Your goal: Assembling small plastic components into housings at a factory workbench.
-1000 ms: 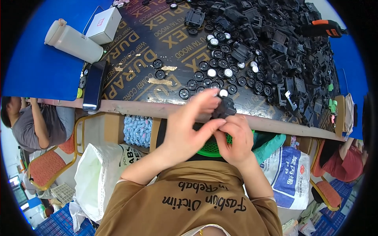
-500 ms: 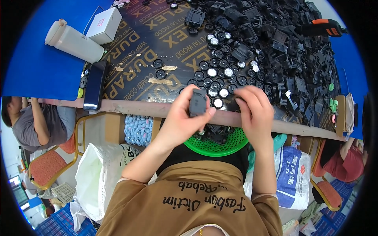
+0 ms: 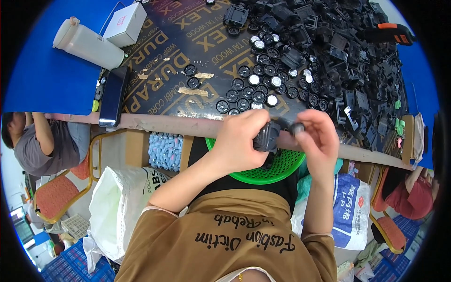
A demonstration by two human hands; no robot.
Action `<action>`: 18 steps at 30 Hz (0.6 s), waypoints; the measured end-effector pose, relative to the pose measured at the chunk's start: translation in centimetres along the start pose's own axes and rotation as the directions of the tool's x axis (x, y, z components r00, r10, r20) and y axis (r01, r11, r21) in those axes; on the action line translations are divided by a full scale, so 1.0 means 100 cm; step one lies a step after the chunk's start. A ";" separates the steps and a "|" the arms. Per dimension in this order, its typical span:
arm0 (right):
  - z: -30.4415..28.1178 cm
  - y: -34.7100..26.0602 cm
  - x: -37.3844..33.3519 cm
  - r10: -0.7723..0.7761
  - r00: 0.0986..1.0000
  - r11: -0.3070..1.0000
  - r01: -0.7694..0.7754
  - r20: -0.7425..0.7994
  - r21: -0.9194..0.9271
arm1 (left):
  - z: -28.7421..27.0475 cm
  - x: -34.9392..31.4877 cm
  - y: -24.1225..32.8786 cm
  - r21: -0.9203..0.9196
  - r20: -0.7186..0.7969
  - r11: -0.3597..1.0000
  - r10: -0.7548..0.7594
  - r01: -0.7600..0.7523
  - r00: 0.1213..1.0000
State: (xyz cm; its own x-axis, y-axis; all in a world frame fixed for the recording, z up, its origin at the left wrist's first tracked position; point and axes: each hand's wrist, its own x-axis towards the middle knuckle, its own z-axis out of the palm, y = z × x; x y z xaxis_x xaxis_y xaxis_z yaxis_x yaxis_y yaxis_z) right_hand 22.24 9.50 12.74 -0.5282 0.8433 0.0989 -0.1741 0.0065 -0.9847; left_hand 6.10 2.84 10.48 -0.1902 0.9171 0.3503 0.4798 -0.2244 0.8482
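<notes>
My left hand [image 3: 238,141] is closed around a dark plastic toy-car chassis [image 3: 266,137], held just inside the table edge over my lap. Facing it from the right, my right hand [image 3: 322,138] pinches a small black wheel [image 3: 296,129] between thumb and fingers, a short gap from the chassis. Below both hands sits a green plastic basket [image 3: 268,179] with dark parts inside, partly hidden by my left hand. Beyond my hands, several loose black wheels [image 3: 270,70], some showing silvery-white faces, lie scattered on the table.
A large heap of black plastic car parts [image 3: 338,51] covers the table's right side, with an orange-and-black tool [image 3: 392,34] at its edge. At left are a phone [image 3: 114,96], a pale bottle [image 3: 89,43] and a white box [image 3: 125,25]. Sacks flank my lap.
My left hand has turned and shifted right with the chassis, whose end now points toward my right hand. My right hand has come back from the loose wheels, and a wheel shows in its fingers.
</notes>
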 end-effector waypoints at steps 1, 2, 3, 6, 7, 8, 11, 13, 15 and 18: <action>0.004 -0.002 -0.007 0.031 0.998 0.998 -0.034 0.046 0.050 | 0.001 -0.001 0.000 0.056 0.041 0.998 0.019 -0.021 0.999; 0.006 -0.004 -0.012 0.060 0.994 0.993 -0.069 0.093 0.098 | 0.001 -0.001 0.001 0.111 0.083 0.993 0.035 -0.044 0.996; 0.004 0.001 -0.017 0.044 0.993 0.999 -0.046 0.107 0.020 | 0.001 -0.002 0.003 0.151 0.084 0.987 0.038 -0.051 0.996; 0.000 -0.001 -0.011 -0.089 0.972 0.982 0.123 0.218 -0.147 | 0.001 -0.001 0.000 0.159 0.096 0.982 0.086 -0.101 0.992; -0.005 -0.001 -0.009 -0.024 0.969 0.988 0.061 0.246 -0.144 | 0.001 -0.001 0.001 0.158 0.097 0.982 0.085 -0.099 0.992; -0.010 0.000 -0.007 -0.022 0.969 0.988 0.059 0.246 -0.144 | 0.000 -0.001 0.002 0.192 0.136 0.973 0.100 -0.126 0.986; -0.015 0.000 -0.002 -0.081 0.914 0.929 0.213 0.398 -0.301 | 0.000 -0.002 0.001 0.230 0.172 0.958 0.136 -0.174 0.976; -0.004 -0.006 0.001 -0.004 0.947 0.933 0.119 0.321 -0.340 | 0.001 -0.003 -0.001 0.234 0.168 0.953 0.157 -0.194 0.973; 0.000 -0.010 -0.001 0.063 0.955 0.946 0.036 0.290 -0.323 | 0.001 -0.002 -0.001 0.234 0.156 0.951 0.167 -0.201 0.973; -0.002 -0.011 -0.001 0.152 0.949 0.938 -0.051 0.275 -0.344 | 0.002 -0.002 0.001 0.283 0.198 0.933 0.171 -0.223 0.965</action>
State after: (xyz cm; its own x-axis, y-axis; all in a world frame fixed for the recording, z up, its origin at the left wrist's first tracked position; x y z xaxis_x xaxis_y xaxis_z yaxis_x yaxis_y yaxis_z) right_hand 22.61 9.51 13.76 -0.7564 0.6539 -0.0167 0.1494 0.1478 -0.9777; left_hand 6.33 2.71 10.43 0.0683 0.9121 0.4043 0.7326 -0.3209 0.6002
